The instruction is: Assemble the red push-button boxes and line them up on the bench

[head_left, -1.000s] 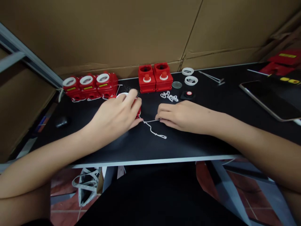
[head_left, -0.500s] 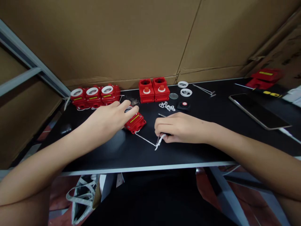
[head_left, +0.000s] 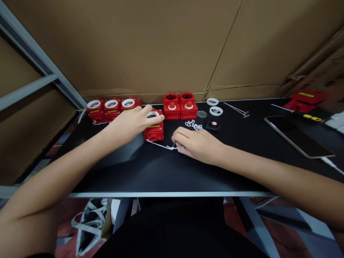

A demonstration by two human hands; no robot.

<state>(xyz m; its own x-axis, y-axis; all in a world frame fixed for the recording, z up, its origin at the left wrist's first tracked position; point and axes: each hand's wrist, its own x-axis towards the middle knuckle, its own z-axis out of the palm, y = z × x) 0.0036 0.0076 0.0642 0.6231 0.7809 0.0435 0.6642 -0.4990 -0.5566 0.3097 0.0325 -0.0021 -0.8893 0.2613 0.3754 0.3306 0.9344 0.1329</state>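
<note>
Stretching rightward, white cord (head_left: 159, 144) runs to right hand (head_left: 197, 144).

The left hand (head_left: 131, 122) grips a red box (head_left: 154, 133), white ring (head_left: 152, 114) upward. From the box's near-left corner a white cord (head_left: 160, 145) runs to the right hand (head_left: 192, 142), whose fingers pinch it at four o'clock from the box. Three ringed boxes (head_left: 111, 110) stand at ten o'clock, two others (head_left: 180, 111) at two; a phone (head_left: 298, 136) lies well apart at three.
</note>
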